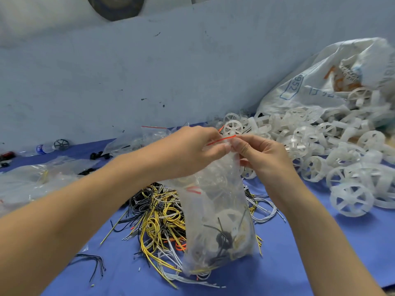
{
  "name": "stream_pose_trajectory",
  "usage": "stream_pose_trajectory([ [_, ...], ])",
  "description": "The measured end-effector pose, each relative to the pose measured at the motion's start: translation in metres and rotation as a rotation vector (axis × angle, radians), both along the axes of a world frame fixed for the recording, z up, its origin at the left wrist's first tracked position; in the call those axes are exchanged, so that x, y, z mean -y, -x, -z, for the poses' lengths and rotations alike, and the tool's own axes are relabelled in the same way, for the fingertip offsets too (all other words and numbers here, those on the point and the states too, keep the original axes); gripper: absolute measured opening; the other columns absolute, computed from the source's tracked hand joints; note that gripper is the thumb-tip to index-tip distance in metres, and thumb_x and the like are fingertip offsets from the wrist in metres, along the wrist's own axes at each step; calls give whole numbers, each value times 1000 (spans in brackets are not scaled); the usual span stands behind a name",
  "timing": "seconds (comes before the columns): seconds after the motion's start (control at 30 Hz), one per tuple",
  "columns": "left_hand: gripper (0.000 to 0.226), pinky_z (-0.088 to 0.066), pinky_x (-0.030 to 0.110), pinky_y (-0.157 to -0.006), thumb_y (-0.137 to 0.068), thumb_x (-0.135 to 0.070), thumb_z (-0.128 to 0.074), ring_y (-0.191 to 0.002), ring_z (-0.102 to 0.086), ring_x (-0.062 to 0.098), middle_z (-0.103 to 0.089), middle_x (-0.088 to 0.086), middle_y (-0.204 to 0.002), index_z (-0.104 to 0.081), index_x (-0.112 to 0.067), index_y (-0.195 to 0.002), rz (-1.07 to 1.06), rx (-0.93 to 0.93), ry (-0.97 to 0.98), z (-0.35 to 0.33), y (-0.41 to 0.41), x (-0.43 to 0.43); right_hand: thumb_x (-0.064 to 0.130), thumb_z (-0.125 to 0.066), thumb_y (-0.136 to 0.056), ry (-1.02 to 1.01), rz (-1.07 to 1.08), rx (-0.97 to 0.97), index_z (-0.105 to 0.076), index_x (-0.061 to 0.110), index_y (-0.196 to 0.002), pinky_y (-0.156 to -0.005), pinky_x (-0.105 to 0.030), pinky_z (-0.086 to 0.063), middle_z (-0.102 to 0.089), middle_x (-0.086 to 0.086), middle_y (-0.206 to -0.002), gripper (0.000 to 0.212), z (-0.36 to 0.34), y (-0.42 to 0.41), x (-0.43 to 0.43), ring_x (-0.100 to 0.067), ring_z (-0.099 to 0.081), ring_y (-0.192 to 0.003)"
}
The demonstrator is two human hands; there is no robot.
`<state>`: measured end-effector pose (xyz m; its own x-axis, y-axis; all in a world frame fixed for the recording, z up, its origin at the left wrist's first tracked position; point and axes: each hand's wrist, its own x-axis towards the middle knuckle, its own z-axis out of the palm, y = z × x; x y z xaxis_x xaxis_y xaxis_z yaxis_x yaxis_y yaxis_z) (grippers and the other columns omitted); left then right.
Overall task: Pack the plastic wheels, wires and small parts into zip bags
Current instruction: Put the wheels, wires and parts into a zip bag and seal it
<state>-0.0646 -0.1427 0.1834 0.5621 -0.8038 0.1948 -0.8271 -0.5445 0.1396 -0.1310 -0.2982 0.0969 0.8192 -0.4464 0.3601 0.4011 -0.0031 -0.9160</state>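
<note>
A clear zip bag with a red seal strip hangs upright over the blue table, holding wheels, wires and dark small parts in its bottom. My left hand pinches the bag's top edge at the left. My right hand pinches the same top edge just to the right, thumbs nearly touching at the red strip. Behind and under the bag lies a tangle of yellow, black and white wires. A heap of white plastic wheels covers the table's right side.
A large white printed sack spills the wheels at the back right. Empty and filled zip bags lie at the left. A dark wheel and a small bottle sit by the pale wall. Loose black wires lie near left.
</note>
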Motion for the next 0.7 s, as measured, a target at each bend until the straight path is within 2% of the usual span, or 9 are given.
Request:
stream_pose_trajectory([
  [0.07, 34, -52, 39, -74, -98, -49, -43, -79, -64, 14, -70, -6, -87, -64, -22, -96, 24, 37, 8, 3, 2, 7, 27, -69, -89, 3, 18, 7, -78, 20, -93, -79, -35, -56, -74, -5, -85, 12, 0, 0, -1, -14, -62, -76],
  [0.17, 32, -50, 38, -66, -101, -45, -42, -71, -59, 19, -65, -7, -75, -62, -22, -91, 14, 193, 22, 4, -2, 11, 21, -66, -93, -25, 54, 36, -78, 22, -87, -74, -29, -55, -71, 2, -80, 13, 0, -2, -4, -11, -59, -73],
  [0.27, 32, -33, 34, -55, -102, -47, -36, -66, -47, 27, -45, -7, -65, -55, -23, -93, -17, 392, -2, 7, -5, 12, 19, -66, -93, -57, 59, 48, -77, 20, -89, -66, -21, -55, -70, 7, -76, 12, 0, -5, -6, -5, -58, -67],
  [0.33, 22, -27, 33, -53, -103, -40, -37, -65, -45, 30, -38, -5, -64, -49, -24, -94, -20, 508, -37, 11, -8, 13, 20, -66, -93, -46, 7, 26, -76, 16, -93, -64, -20, -53, -64, 11, -68, 11, 1, -5, -6, -4, -56, -63],
  [0.4, 6, -18, 31, -48, -101, -28, -42, -60, -42, 29, -30, -5, -60, -45, -26, -97, -38, 582, -51, 12, -8, 14, 24, -68, -92, -52, -27, -1, -77, 16, -91, -64, -21, -54, -56, 11, -63, 12, 2, -6, -6, -7, -53, -61],
  [0.5, 6, -10, 30, -46, -101, -27, -42, -49, -27, 23, -26, -5, -56, -43, -26, -96, -68, 641, -31, 16, -5, 14, 24, -70, -90, -53, 6, 2, -77, 14, -88, -59, -24, -56, -55, 10, -62, 13, 3, -7, -7, -8, -52, -54],
  [0.57, 17, -15, 31, -47, -104, -36, -35, -53, -30, 25, -39, -1, -58, -38, -27, -89, -50, 619, 24, 21, -3, 16, 22, -68, -92, -33, 42, 15, -76, 14, -87, -55, -28, -54, -57, 7, -65, 13, 4, -7, -8, -9, -52, -49],
  [0.6, 22, -21, 33, -50, -104, -39, -32, -57, -34, 26, -43, 2, -61, -38, -25, -87, -27, 543, 61, 23, -4, 18, 22, -68, -93, -22, 57, 14, -75, 15, -85, -55, -30, -53, -58, 5, -67, 13, 4, -7, -8, -11, -52, -48],
  [0.7, 35, -36, 38, -64, -104, -41, -28, -75, -50, 25, -53, -3, -75, -51, -18, -89, 22, 150, 94, 24, -10, 22, 21, -65, -94, -31, 62, 11, -73, 12, -86, -53, -29, -51, -58, 7, -64, 15, 6, -7, -7, -14, -55, -49],
])
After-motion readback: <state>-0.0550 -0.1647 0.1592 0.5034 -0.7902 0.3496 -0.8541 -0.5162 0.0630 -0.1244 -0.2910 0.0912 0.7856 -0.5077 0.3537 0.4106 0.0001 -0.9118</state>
